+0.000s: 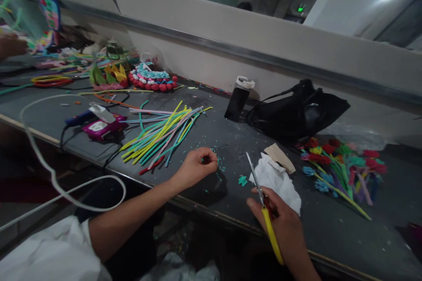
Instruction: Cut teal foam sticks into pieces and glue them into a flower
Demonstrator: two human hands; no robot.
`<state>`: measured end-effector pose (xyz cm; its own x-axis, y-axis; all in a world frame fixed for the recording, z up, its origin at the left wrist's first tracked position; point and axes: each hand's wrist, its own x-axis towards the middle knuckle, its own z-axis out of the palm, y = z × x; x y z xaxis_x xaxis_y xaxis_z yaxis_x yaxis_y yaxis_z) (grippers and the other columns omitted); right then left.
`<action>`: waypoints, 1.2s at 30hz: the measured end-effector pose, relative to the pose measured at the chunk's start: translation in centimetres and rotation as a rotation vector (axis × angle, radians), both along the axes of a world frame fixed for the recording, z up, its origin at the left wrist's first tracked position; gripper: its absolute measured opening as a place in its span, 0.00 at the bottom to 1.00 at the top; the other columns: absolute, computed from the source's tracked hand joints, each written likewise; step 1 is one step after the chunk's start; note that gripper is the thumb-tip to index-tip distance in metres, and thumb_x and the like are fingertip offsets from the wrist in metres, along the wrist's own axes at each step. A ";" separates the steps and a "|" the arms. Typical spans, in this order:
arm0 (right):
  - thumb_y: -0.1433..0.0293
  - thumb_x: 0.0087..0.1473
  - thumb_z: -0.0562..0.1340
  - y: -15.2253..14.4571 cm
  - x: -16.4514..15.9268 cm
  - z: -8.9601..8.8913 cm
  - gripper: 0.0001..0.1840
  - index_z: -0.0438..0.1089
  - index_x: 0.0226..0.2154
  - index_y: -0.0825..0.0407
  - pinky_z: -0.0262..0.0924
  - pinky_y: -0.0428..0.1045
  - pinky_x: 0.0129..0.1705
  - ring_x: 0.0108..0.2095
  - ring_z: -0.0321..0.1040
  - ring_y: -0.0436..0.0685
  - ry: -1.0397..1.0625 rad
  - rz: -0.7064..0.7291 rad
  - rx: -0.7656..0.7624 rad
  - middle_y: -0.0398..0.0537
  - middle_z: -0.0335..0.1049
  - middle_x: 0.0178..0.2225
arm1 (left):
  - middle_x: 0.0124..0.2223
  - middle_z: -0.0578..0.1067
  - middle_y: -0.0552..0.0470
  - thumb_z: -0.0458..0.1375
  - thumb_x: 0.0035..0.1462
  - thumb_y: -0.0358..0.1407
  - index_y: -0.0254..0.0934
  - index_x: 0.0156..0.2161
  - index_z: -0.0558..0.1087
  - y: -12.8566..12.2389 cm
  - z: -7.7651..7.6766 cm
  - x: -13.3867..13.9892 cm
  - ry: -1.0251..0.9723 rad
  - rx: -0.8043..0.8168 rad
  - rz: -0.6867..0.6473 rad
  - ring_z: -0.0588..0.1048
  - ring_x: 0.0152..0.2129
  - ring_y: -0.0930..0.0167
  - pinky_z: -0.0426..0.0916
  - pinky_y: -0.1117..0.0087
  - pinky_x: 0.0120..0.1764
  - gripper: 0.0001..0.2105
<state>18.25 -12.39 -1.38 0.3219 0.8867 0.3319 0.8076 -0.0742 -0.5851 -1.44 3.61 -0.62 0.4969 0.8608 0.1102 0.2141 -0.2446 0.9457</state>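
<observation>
My left hand (198, 166) hovers over the near part of the table, thumb and fingertips closed in a pinch. What it holds, if anything, is too small to make out. Tiny teal clippings (222, 167) are scattered on the dark tabletop around it. In my right hand (284, 216) is a pair of scissors (271, 236) with a yellow handle, blades pointing up and away from me. A small teal cut piece (242, 180) lies between my hands. Beyond my left hand is a loose bundle of fuzzy pipe cleaners (165, 129) in yellow, teal, pink and blue.
White crumpled tissue (275, 180) lies beside my right hand, with pipe-cleaner flowers (343, 167) farther right. Behind stand a dark bottle (238, 101) and a black bag (296, 112). At left are a purple glue-gun-like device (103, 126), a white cable (49, 169) and another person's hand (12, 46).
</observation>
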 end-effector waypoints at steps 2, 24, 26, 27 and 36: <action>0.50 0.50 0.63 0.1 0.3 0.4 0.21 0.74 0.35 0.50 0.62 0.42 0.23 0.18 0.64 0.49 0.072 -0.020 -0.019 0.38 0.68 0.19 | 0.28 0.70 0.54 0.58 0.49 0.30 0.36 0.27 0.70 1.1 -0.2 -0.5 0.186 0.230 0.062 0.67 0.27 0.72 0.59 0.71 0.32 0.02; 0.51 0.49 0.65 1.1 1.6 0.4 0.25 0.71 0.42 0.54 0.47 0.42 0.13 0.11 0.52 0.46 0.474 -0.035 -0.100 0.34 0.56 0.13 | 0.34 0.77 0.45 0.56 0.54 0.32 0.33 0.32 0.75 -2.5 -1.4 7.0 0.653 0.729 -0.295 0.73 0.34 0.64 0.57 0.63 0.39 0.06; 0.52 0.49 0.65 1.3 1.5 0.6 0.25 0.71 0.41 0.54 0.47 0.42 0.14 0.11 0.52 0.46 0.472 -0.034 -0.093 0.34 0.57 0.13 | 0.32 0.77 0.46 0.56 0.51 0.30 0.33 0.30 0.75 -2.2 -1.4 6.9 0.614 0.685 -0.316 0.73 0.31 0.66 0.58 0.64 0.38 0.05; 0.52 0.49 0.65 1.4 1.5 0.7 0.25 0.72 0.41 0.54 0.48 0.42 0.14 0.11 0.53 0.46 0.466 -0.034 -0.090 0.34 0.58 0.14 | 0.30 0.77 0.47 0.57 0.50 0.29 0.34 0.29 0.75 -2.1 -1.4 6.6 0.571 0.637 -0.321 0.73 0.30 0.67 0.58 0.65 0.38 0.04; 0.54 0.56 0.60 1.3 -0.2 0.4 0.19 0.72 0.41 0.52 0.64 0.45 0.32 0.28 0.71 0.53 0.007 -0.035 0.079 0.45 0.75 0.30 | 0.23 0.71 0.57 0.60 0.44 0.31 0.34 0.27 0.72 -2.2 0.1 3.7 -0.139 -0.354 -0.192 0.66 0.20 0.77 0.58 0.76 0.26 0.03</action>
<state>18.06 -11.08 -1.02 0.3551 0.8459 0.3980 0.8010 -0.0558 -0.5961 2.22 1.42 -0.54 0.6528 0.7512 -0.0979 0.0605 0.0771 0.9952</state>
